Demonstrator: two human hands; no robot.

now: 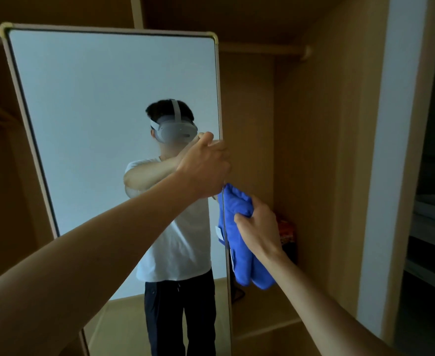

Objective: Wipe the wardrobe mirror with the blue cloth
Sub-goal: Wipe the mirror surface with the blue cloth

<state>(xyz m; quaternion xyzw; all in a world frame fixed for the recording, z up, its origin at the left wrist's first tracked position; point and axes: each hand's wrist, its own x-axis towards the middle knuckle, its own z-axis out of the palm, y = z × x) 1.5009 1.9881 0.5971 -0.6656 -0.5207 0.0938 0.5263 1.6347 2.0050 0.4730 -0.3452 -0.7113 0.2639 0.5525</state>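
Head view: left hand (206, 168) curls its fingers round the wardrobe mirror (108, 119) edge at 3 o'clock. Right hand (260, 227) squeezes the blue cloth (241, 253) at 4 o'clock. Best to hold the mirror steady and rub gently.

Mirror (95, 124) cut off below; left hand (206, 165) fingertips hidden behind its right edge, right hand (260, 227) fingers buried in blue cloth (244, 265)

Left hand (206, 168) and right hand (259, 227) both reach forward, gripping.
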